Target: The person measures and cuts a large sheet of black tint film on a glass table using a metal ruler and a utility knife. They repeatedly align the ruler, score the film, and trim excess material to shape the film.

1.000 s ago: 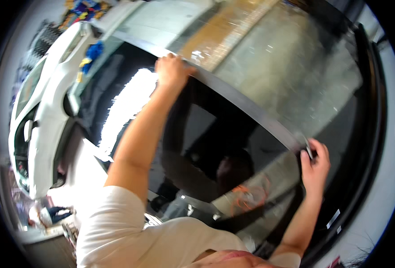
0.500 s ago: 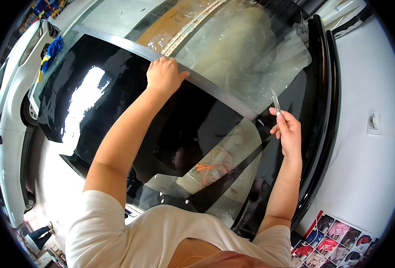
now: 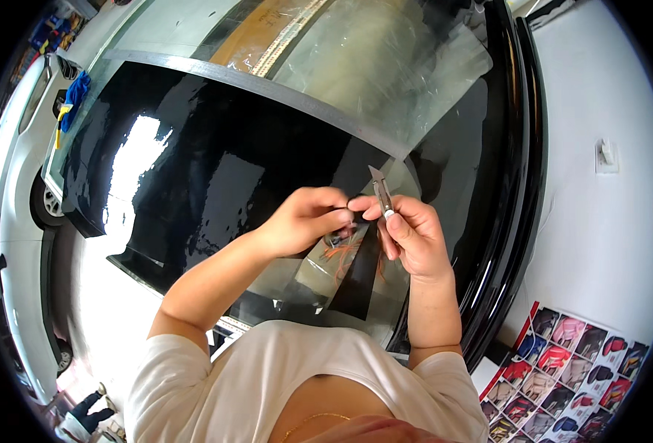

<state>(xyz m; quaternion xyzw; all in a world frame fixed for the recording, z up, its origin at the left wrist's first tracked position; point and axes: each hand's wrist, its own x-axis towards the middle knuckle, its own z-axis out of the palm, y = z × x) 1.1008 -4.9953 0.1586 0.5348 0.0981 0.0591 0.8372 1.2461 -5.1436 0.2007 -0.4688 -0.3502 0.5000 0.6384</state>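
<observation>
A large glossy black sheet (image 3: 186, 170) of film lies over the glass tabletop (image 3: 260, 301). A metal straightedge (image 3: 267, 88) runs along its far edge, with neither hand on it. My right hand (image 3: 415, 236) holds a slim craft knife (image 3: 380, 190), blade pointing up and away. My left hand (image 3: 308, 221) is pinched in front of me, its fingertips meeting those of my right hand. What it pinches is small, dark and partly hidden. Below the joined fingers a dark strip (image 3: 356, 284) runs toward me; whether it is held cannot be told.
Clear crinkled film (image 3: 385, 66) and a long measuring scale (image 3: 289, 37) lie beyond the straightedge. An orange cord (image 3: 335, 258) shows near my hands. Black curved panels (image 3: 522, 184) stand at right, before a white wall. A white car (image 3: 27, 184) is at left, a person (image 3: 83, 424) lower left.
My left hand has left the straightedge and come down toward me. My right hand, with the knife, has moved left to meet it. The dark strip has shifted and turned more upright.
</observation>
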